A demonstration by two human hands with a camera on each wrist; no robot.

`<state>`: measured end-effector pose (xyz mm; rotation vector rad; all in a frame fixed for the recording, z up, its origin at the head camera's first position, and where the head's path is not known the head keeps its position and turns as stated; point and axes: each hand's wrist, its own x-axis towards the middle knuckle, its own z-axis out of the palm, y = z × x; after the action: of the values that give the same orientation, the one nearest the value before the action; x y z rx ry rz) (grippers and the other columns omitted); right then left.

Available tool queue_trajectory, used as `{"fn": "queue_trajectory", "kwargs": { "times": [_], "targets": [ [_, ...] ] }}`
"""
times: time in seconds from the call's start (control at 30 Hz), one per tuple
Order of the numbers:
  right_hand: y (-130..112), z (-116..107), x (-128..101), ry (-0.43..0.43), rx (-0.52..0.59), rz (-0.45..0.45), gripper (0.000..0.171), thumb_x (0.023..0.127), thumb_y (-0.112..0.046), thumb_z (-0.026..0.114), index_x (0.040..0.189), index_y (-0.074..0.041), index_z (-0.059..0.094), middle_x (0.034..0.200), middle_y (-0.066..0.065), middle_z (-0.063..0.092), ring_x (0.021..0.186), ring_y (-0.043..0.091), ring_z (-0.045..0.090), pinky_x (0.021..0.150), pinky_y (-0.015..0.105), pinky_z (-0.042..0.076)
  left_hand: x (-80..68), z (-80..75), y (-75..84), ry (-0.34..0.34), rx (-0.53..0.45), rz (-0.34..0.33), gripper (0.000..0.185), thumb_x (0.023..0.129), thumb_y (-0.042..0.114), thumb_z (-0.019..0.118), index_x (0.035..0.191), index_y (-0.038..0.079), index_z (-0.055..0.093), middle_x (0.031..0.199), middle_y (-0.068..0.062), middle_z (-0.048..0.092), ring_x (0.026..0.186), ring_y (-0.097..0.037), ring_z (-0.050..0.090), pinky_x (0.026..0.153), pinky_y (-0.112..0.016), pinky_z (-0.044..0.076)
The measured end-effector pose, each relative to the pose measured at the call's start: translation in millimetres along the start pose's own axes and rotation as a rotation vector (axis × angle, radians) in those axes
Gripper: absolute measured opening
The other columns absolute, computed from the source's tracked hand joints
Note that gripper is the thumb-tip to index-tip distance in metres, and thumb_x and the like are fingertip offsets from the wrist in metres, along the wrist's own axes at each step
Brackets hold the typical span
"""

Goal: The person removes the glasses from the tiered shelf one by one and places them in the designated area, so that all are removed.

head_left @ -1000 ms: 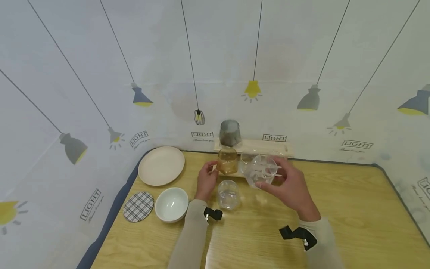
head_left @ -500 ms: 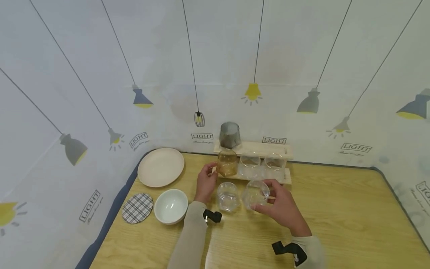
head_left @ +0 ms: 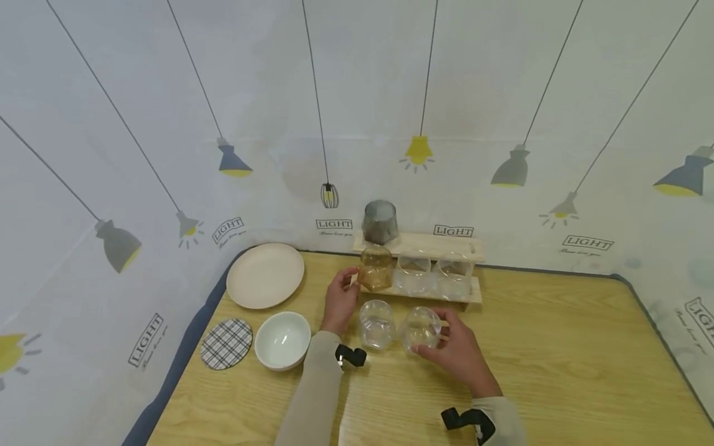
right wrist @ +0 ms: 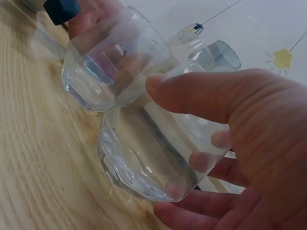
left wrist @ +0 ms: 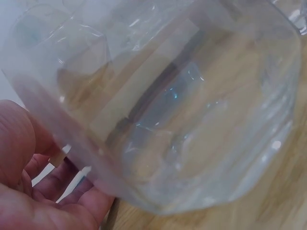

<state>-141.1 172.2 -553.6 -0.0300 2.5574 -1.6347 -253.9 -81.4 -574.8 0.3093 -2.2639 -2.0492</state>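
Glasses, four clear [head_left: 420, 327], one amber [head_left: 375, 267], one grey [head_left: 380, 221], two hands [head_left: 456, 354]

The left wrist view was filled by a blurred clear cup [left wrist: 182, 110], its rim cut off at the edges, and only part of the left hand [left wrist: 29, 191] showed. Behind the right hand [right wrist: 240, 139], its cup [right wrist: 148, 158] was partly hidden.

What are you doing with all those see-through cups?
A person is handling glasses at a wooden table. The right hand grips a clear glass set beside another clear glass on the table. The left hand reaches to an amber glass on a small wooden rack, which also holds two clear glasses and a grey one on top. A plate, a bowl and a checked coaster lie to the left.
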Motion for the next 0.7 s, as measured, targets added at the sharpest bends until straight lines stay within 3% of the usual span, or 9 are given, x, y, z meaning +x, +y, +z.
{"fn": "queue_trajectory", "kwargs": {
  "times": [0.23, 0.37, 0.57, 0.7],
  "targets": [
    [3.1, -0.9, 3.6, 0.016, -0.035, -0.001, 0.086, 0.082, -0.025, 0.093, 0.152, -0.008, 0.046, 0.147, 0.023, 0.058, 0.134, 0.047, 0.060, 0.097, 0.048, 0.061, 1.1, 0.9, -1.7, -0.003, -0.010, 0.004, 0.036, 0.097, 0.001, 0.061, 0.131, 0.007, 0.069, 0.142, -0.019, 0.065, 0.132, -0.033, 0.059, 0.098, -0.038, 0.055],
    [1.5, -3.5, 5.0, 0.024, -0.113, -0.046, 0.087, 0.081, -0.030, 0.094, 0.151, -0.007, 0.047, 0.147, 0.022, 0.059, 0.137, 0.042, 0.058, 0.104, 0.052, 0.057, 1.9, 1.1, -1.0, -0.002, -0.010, 0.001, 0.036, 0.097, 0.001, 0.062, 0.131, 0.008, 0.069, 0.143, -0.018, 0.065, 0.134, -0.033, 0.058, 0.096, -0.037, 0.055],
    [-12.7, -11.8, 0.2, 0.023, -0.202, -0.106, 0.087, 0.084, -0.038, 0.091, 0.153, -0.010, 0.047, 0.154, 0.020, 0.055, 0.142, 0.041, 0.053, 0.110, 0.060, 0.051, 2.1, 1.2, -1.2, -0.005, -0.020, -0.006, 0.036, 0.097, 0.001, 0.061, 0.132, 0.008, 0.069, 0.141, -0.018, 0.065, 0.132, -0.031, 0.057, 0.095, -0.035, 0.054],
    [-29.6, -18.1, -5.4, 0.054, -0.216, -0.142, 0.076, 0.091, -0.038, 0.084, 0.151, -0.008, 0.050, 0.153, 0.018, 0.057, 0.141, 0.041, 0.053, 0.110, 0.061, 0.050, 1.5, 0.7, -2.1, -0.001, -0.032, -0.003, 0.036, 0.097, 0.000, 0.061, 0.131, 0.007, 0.069, 0.138, -0.019, 0.066, 0.126, -0.030, 0.060, 0.090, -0.032, 0.054]
  ]
}}
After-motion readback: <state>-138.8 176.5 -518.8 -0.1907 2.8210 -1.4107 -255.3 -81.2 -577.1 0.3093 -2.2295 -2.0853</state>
